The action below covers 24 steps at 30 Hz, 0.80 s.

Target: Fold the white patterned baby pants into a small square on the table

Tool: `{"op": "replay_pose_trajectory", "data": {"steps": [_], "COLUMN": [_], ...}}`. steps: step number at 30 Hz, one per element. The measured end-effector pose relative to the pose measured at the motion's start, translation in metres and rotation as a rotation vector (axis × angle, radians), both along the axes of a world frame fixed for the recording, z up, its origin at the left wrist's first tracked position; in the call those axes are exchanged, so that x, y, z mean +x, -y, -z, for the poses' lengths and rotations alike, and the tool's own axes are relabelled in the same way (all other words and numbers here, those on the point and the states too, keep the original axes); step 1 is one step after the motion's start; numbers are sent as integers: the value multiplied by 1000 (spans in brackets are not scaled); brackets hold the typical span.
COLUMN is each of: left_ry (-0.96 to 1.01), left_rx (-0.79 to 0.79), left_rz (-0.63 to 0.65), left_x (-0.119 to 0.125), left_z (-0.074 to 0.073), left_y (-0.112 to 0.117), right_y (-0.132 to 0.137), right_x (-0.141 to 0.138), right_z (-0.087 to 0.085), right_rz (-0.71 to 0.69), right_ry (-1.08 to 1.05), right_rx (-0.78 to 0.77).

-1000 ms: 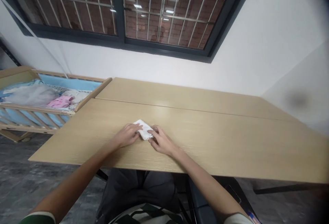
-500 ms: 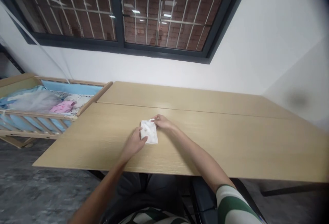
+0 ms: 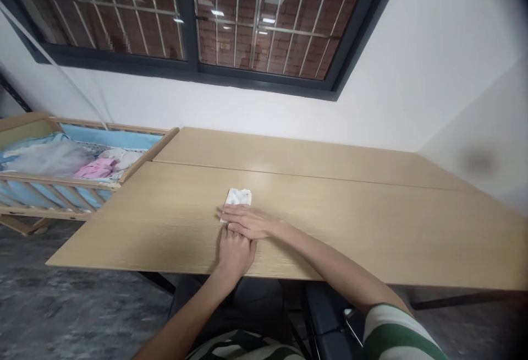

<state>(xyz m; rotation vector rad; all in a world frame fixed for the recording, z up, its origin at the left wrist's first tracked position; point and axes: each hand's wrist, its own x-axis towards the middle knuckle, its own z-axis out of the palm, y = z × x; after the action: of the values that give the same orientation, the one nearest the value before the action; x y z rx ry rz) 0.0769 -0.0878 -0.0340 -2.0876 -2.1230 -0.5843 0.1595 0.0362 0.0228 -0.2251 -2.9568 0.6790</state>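
Note:
A small folded white cloth (image 3: 239, 196) with a faint printed pattern lies flat on the table, its near part covered by my hands. My right hand (image 3: 249, 221) rests across that near part, palm down, with its fingers stretched out to the left. Just below it, at the cloth's near edge, is my left hand (image 3: 236, 252), back upward. The left fingers run under the right hand, so their tips and whatever they touch are hidden.
The wide wooden table (image 3: 350, 222) has a seam running along its length. At the left stands a wooden crib (image 3: 78, 186) with blue lining and pink and white cloths. Beyond the table are a white wall (image 3: 264, 115) and a barred window (image 3: 264, 24).
My right hand has left the cloth's top corner and come down flat over its near part. The left hand has moved from the cloth's left side to its near edge, partly beneath the right.

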Motion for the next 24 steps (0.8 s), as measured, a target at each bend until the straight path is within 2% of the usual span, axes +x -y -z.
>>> {"op": "replay_pose_trajectory", "data": {"steps": [2, 4, 8, 11, 14, 17, 20, 22, 24], "left_ry": [-44, -65, -73, -95, -92, 12, 73, 60, 55], "left_rx": [24, 50, 45, 19, -3, -35, -55, -91, -157], "left_rz": [-7, -19, -51, -55, -36, -6, -152, -276, -321], "left_x": [1, -2, -5, -3, -8, -26, -52, -65, -72], "left_z": [3, 3, 5, 7, -1, -17, -30, -33, -31], "left_y": [-2, -6, -12, -12, -11, -13, -21, -29, -38], "right_y": [-8, -26, -68, -85, -87, -80, -71, -64, -57], "right_x": [2, 3, 2, 0, -1, 3, 6, 7, 4], "right_z": [11, 18, 22, 24, 30, 37, 43, 47, 49], "right_rz": [-27, 7, 151, 193, 212, 320, 517, 626, 667], "right_ry": [63, 89, 98, 83, 44, -9, -164, -295, -369], "right_rx": [-42, -41, 68, 102, 99, 105, 100, 89, 68]}}
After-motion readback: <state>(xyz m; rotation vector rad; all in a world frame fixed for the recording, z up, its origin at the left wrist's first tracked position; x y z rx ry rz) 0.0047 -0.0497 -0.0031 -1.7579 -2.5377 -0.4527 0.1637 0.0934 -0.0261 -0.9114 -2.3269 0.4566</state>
